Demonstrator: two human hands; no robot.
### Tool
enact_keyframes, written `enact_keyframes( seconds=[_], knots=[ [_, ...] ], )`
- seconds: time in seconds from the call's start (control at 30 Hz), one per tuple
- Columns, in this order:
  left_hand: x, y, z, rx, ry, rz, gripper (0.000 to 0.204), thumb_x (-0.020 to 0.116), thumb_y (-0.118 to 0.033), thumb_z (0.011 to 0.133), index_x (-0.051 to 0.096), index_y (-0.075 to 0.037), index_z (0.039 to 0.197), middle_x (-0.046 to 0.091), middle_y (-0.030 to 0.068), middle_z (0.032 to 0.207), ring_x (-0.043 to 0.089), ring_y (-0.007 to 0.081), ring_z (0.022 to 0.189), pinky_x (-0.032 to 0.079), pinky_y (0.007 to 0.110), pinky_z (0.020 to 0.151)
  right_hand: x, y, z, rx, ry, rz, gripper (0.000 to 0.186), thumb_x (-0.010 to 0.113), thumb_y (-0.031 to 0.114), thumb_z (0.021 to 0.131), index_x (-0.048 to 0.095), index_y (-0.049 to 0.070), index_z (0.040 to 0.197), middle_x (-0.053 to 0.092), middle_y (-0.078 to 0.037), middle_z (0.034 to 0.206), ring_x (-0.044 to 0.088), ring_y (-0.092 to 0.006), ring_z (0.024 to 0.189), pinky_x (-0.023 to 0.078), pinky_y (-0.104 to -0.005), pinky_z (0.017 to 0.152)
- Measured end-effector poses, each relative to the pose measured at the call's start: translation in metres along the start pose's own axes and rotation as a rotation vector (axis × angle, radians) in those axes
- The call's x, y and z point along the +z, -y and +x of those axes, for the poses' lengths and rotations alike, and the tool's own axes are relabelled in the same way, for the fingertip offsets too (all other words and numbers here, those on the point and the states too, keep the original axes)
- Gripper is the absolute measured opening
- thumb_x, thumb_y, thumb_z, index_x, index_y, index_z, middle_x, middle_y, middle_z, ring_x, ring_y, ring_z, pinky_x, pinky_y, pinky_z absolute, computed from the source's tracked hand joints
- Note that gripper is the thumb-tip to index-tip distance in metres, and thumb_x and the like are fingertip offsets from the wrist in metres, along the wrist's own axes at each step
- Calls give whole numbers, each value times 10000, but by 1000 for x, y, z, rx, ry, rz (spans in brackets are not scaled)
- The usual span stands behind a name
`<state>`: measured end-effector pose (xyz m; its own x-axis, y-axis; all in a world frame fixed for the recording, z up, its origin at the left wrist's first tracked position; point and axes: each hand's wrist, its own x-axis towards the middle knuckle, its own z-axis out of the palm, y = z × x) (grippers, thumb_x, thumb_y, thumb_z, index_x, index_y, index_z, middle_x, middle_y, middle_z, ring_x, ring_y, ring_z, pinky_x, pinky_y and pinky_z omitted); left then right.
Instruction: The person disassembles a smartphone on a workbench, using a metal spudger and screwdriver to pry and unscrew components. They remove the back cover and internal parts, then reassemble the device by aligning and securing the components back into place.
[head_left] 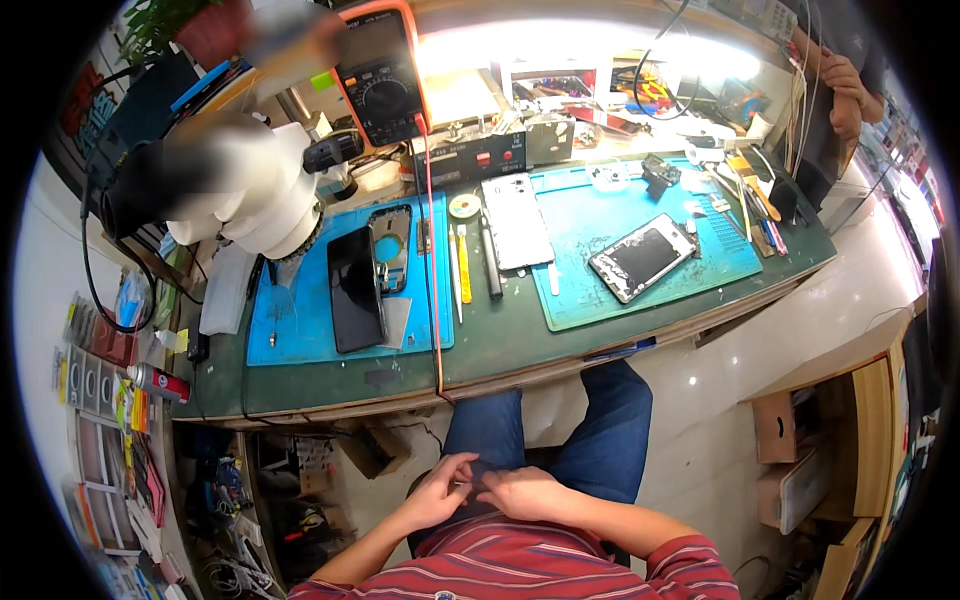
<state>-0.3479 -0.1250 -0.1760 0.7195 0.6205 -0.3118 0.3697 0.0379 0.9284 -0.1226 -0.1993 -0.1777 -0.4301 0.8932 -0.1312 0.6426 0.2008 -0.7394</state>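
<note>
Both my hands rest in my lap, below the workbench edge, over my blue jeans (590, 420). My left hand (440, 490) has its fingers curled toward my right hand (520, 490), and the fingertips meet near a small thing I cannot make out. On the bench, a black phone (355, 290) lies on the left blue mat (300, 330) beside an opened phone frame (390, 245). A white phone back (517, 220) and a phone with a cracked dark screen (642, 257) lie on the right teal mat (600, 290).
A white microscope (250, 190) stands over the left mat. An orange multimeter (380, 70) with a red lead (432, 300) hangs down over the bench edge. Tweezers and tools (465, 265) lie between the mats. Another person's hands (845, 95) are at the far right. A spray can (160, 382) lies left.
</note>
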Motion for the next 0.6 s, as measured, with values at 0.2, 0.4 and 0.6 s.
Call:
enact_keyframes(
  seconds=[0.2, 0.4, 0.6],
  knots=[
    [-7, -9, 2, -295, 8, -74, 417, 573, -100, 1072, 518, -69, 1484, 619, 87, 1086, 628, 171, 798, 540, 315, 723, 8, -4, 4, -7, -21, -24, 396, 600, 378, 1067, 640, -13, 1019, 743, -235, 845, 733, -457, 765, 582, -546, 673],
    [-7, 1, 1, -111, 28, 94, 412, 597, -153, 1076, 542, -89, 1479, 646, 103, 1082, 644, 215, 890, 539, 361, 844, 4, 1, 5, -29, -20, -70, 383, 617, 375, 1057, 621, -7, 1025, 745, -243, 878, 744, -435, 739, 593, -525, 638],
    [-6, 2, -5, 141, -48, 152, 374, 540, -202, 1117, 571, -76, 1468, 651, 53, 934, 639, 143, 820, 536, 313, 718, 4, 4, 9, -78, -11, -121, 379, 629, 372, 1051, 631, -7, 1037, 750, -219, 862, 759, -394, 734, 599, -490, 610]
  ],
)
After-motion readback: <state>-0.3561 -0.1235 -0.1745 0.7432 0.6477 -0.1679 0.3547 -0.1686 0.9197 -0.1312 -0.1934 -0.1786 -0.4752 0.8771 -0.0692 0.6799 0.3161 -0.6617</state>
